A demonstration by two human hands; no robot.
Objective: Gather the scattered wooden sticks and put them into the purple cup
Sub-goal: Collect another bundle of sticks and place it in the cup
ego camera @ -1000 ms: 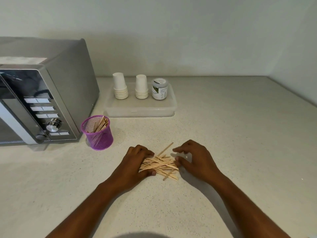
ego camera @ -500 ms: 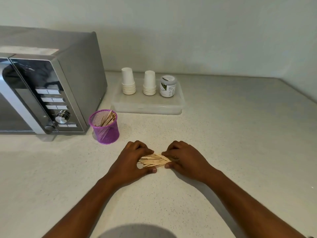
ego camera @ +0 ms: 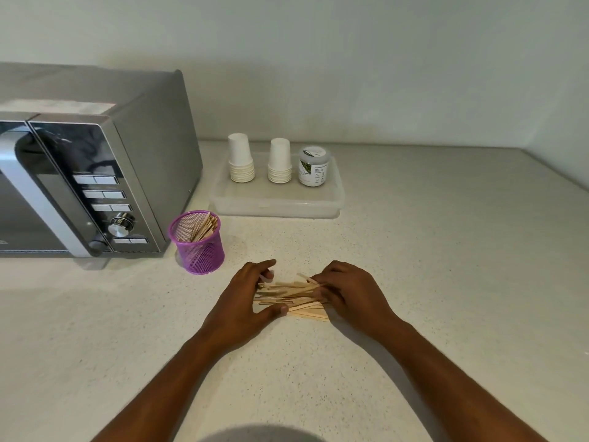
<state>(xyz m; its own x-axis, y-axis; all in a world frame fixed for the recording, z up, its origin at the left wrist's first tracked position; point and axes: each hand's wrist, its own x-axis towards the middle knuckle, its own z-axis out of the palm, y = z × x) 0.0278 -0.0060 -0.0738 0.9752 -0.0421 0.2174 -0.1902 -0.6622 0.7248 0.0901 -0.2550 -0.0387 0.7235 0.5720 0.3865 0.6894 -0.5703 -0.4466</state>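
A bundle of pale wooden sticks [ego camera: 291, 296] lies on the speckled white counter, roughly lined up left to right. My left hand [ego camera: 243, 301] cups the bundle's left end, thumb under the front and fingers over the back. My right hand [ego camera: 349, 293] presses on the right end with curled fingers. The purple mesh cup [ego camera: 197, 242] stands upright to the left and behind my left hand, a short gap away, with several sticks leaning inside it.
A silver microwave [ego camera: 79, 173] fills the left side, right beside the purple cup. Behind the hands a clear plastic box [ego camera: 277, 202] carries two stacks of white paper cups [ego camera: 241, 162] and a small jar [ego camera: 314, 166]. Walls close the back and right.
The loose, crossed sticks have been pushed together into a tighter, aligned bundle between both hands. The camera has shifted, so the microwave and cup appear further right.
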